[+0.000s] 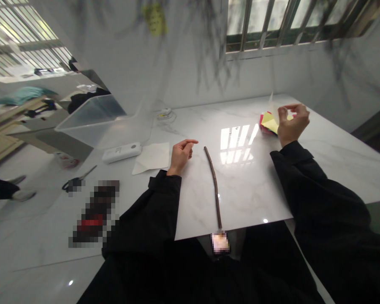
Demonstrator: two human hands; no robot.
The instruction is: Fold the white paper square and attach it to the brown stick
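on the white table point(256, 185), a brown stick point(214, 179) lies between the left hand point(180, 156), fingers curled narrow, and the right hand point(293, 121), pinching a pale sheet point(274, 109) beside coloured papers point(268, 121); a see-through bin's point(109, 134) contents are too blurred to tell.

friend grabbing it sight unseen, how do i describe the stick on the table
On the glossy white table, look directly before the wearer. Just right of the left hand, a slightly bent stick runs towards the near edge. It is dark brown and rod-thin, unlike the pale, flat paper left of that hand.
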